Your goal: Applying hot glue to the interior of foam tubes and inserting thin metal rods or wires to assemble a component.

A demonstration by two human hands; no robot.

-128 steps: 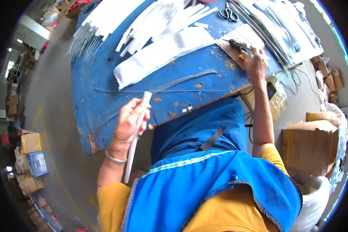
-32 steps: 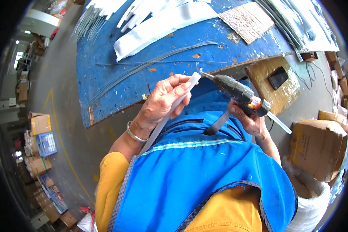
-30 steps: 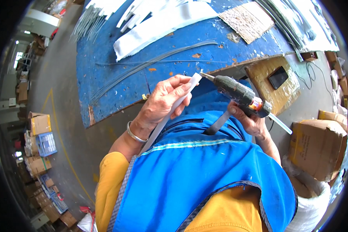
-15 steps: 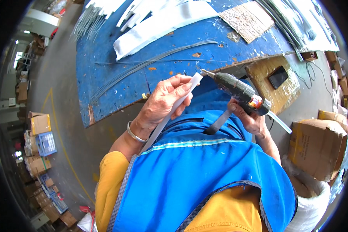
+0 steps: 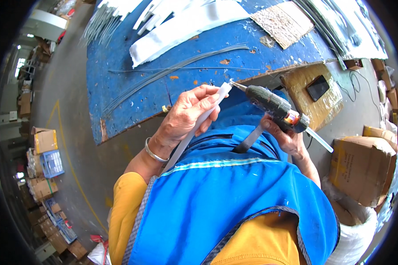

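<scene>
A long white strip (image 5: 194,128) is gripped in the closed left hand (image 5: 188,115), held slanted above the lap. A dark glue gun (image 5: 272,106) is clasped in the right hand (image 5: 284,134), its nozzle touching the strip's upper end near the blue table (image 5: 132,92) edge.

Even, bright daylight with soft, faint shadows; no strong glare on the blue bench (image 5: 132,88). Fisheye distortion bends straight edges near the black circular rim, where detail blurs; the centre stays sharp.
</scene>
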